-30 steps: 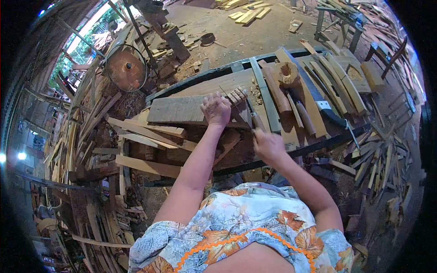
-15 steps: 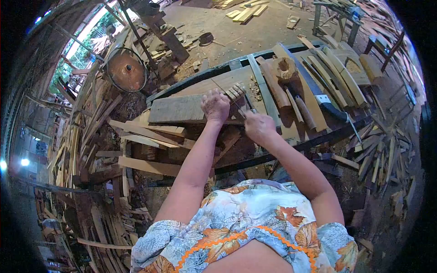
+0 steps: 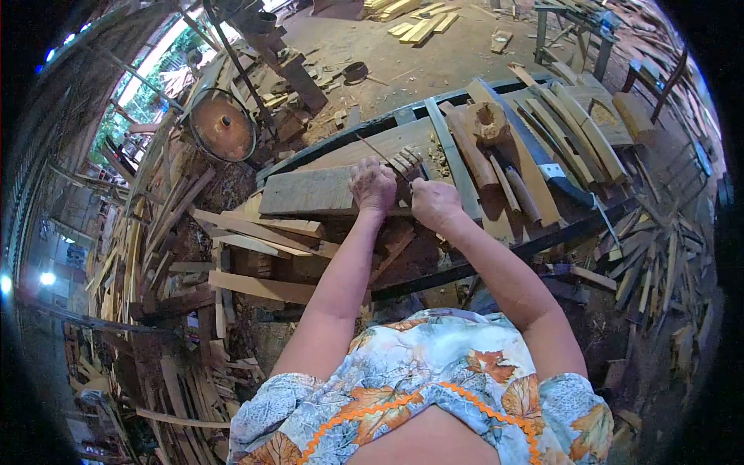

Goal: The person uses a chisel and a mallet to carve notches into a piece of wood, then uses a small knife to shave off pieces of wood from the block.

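Observation:
My left hand presses down with bent fingers on the end of a thick dark wooden block, gripping it. Just right of those fingers, a small light wooden piece with a row of notches sticks out. My right hand is closed in a fist around the handle end of a thin file-like tool. Its narrow shaft slants up and left past my left fingers, crossing the notched piece. The handle itself is mostly hidden in my fist.
A handsaw with a dark handle lies on the bench to the right, beside a hollowed wooden cylinder and several wooden strips. Loose boards jut out at left. A round rusty disc stands beyond them.
My right hand has moved slightly up and left, closer to the notched piece, and the tool has slid with it. My left hand stays on the block; the whole view has shifted slightly.

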Action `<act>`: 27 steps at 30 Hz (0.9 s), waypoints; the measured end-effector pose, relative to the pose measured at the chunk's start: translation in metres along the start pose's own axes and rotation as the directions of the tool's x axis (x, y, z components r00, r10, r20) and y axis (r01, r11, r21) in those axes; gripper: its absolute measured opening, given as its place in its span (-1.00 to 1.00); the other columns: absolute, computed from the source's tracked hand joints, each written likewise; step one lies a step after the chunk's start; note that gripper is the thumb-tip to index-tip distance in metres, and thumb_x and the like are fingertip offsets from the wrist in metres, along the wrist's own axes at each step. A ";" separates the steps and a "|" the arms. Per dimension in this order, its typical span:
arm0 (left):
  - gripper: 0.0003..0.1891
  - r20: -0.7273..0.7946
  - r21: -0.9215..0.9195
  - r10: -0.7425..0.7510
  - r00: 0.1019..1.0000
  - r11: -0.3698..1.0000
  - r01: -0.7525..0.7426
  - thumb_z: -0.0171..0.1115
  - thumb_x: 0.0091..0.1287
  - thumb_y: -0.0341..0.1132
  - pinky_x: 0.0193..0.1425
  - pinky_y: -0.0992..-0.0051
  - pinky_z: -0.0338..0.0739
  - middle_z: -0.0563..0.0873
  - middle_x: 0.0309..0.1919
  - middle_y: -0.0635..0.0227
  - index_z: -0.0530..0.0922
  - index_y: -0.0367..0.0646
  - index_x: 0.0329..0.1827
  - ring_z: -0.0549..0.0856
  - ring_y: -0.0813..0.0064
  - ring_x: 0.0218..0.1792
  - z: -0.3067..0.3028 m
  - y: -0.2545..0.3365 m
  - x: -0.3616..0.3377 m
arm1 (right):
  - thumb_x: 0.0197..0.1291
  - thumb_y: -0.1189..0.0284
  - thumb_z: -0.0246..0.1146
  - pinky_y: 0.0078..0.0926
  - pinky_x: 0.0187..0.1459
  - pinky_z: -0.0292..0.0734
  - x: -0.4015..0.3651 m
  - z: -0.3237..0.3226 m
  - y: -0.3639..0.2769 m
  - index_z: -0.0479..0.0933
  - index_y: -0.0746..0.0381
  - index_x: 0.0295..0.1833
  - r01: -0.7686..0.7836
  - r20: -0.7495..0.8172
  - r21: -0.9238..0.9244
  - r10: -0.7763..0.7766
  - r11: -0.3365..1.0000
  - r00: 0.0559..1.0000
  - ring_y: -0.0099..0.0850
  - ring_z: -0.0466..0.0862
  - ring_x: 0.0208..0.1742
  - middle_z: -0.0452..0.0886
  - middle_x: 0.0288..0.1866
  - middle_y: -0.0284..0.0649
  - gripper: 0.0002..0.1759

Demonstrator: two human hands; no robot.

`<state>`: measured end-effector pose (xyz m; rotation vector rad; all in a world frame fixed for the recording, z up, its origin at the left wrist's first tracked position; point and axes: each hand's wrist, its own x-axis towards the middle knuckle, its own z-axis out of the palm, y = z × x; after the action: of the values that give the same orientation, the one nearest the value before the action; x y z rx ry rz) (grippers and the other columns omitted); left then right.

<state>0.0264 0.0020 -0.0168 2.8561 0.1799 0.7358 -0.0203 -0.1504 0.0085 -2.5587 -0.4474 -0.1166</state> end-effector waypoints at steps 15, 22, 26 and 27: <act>-0.77 -0.068 -0.064 0.035 0.997 0.997 -0.039 0.00 0.18 -0.24 0.00 0.09 0.44 0.59 -0.24 0.10 0.49 -0.18 -0.23 0.54 0.03 -0.12 0.003 -0.002 0.001 | 0.14 0.45 0.03 -0.10 -0.18 0.54 -0.039 -0.024 0.006 0.50 0.26 -0.21 -0.005 0.091 -0.009 0.005 1.000 0.996 -0.03 0.67 -0.25 0.65 -0.32 0.03 -0.82; -0.78 -0.050 -0.063 -0.005 0.999 0.998 0.001 0.00 0.17 -0.24 -0.03 0.09 0.44 0.58 -0.22 0.10 0.48 -0.18 -0.24 0.54 0.03 -0.15 0.004 -0.001 0.000 | 0.14 0.43 0.05 -0.12 -0.23 0.56 -0.036 -0.024 -0.001 0.50 0.23 -0.16 0.017 0.062 -0.032 -0.015 0.999 0.998 -0.05 0.67 -0.29 0.66 -0.33 -0.02 -0.80; -0.77 -0.076 -0.066 0.007 0.997 0.998 -0.012 0.01 0.16 -0.24 -0.02 0.10 0.45 0.57 -0.21 0.09 0.48 -0.18 -0.24 0.53 0.03 -0.13 0.002 -0.001 0.000 | 0.18 0.39 0.05 -0.06 -0.34 0.53 -0.107 -0.031 0.020 0.45 0.23 -0.16 -0.033 0.074 -0.019 0.034 0.999 0.997 0.00 0.65 -0.38 0.59 -0.54 0.03 -0.81; -0.77 -0.076 -0.068 0.016 0.997 0.997 -0.022 0.00 0.16 -0.23 -0.02 0.10 0.45 0.57 -0.21 0.09 0.48 -0.18 -0.24 0.53 0.03 -0.13 0.001 -0.001 0.001 | 0.18 0.39 0.05 -0.06 -0.34 0.53 -0.108 -0.036 0.019 0.45 0.23 -0.16 -0.028 0.081 -0.020 0.029 0.999 0.996 0.00 0.65 -0.38 0.59 -0.54 0.03 -0.81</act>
<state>0.0275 0.0025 -0.0172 2.7708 0.1352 0.8370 -0.1153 -0.2162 0.0113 -2.5944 -0.4421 -0.0069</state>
